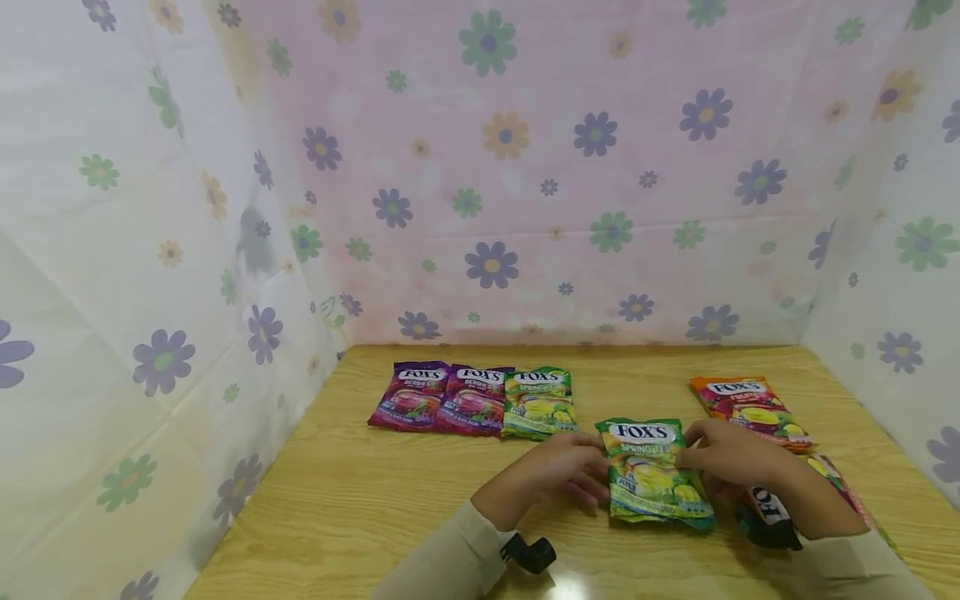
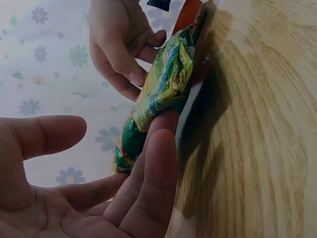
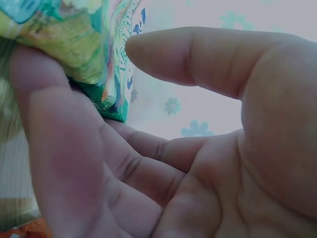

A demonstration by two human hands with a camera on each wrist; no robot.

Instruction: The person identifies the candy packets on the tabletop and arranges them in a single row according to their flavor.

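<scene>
Flowered cloth (image 1: 555, 192) hangs behind the wooden table (image 1: 337, 492); near its front, a green bag (image 1: 652, 475) is between two hands. Right hand (image 1: 738, 454) seems to pinch one side with thumb and fingers. Left hand (image 1: 555, 467) only supports the other side, fingers rather straight, thumb apart. I think the bag could sag or slip leftwards, because its wrapper looks soft and no left thumb secures it.

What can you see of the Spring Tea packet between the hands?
The green-and-yellow, puffy, roughly rectangular packet looks like glossy, creased plastic, printed FOX'S above SPRING TEA and a cup picture. It appears tilted above the pale wood-grain table. The right grip pinches its right edge; the left grip touches its left edge.
</scene>
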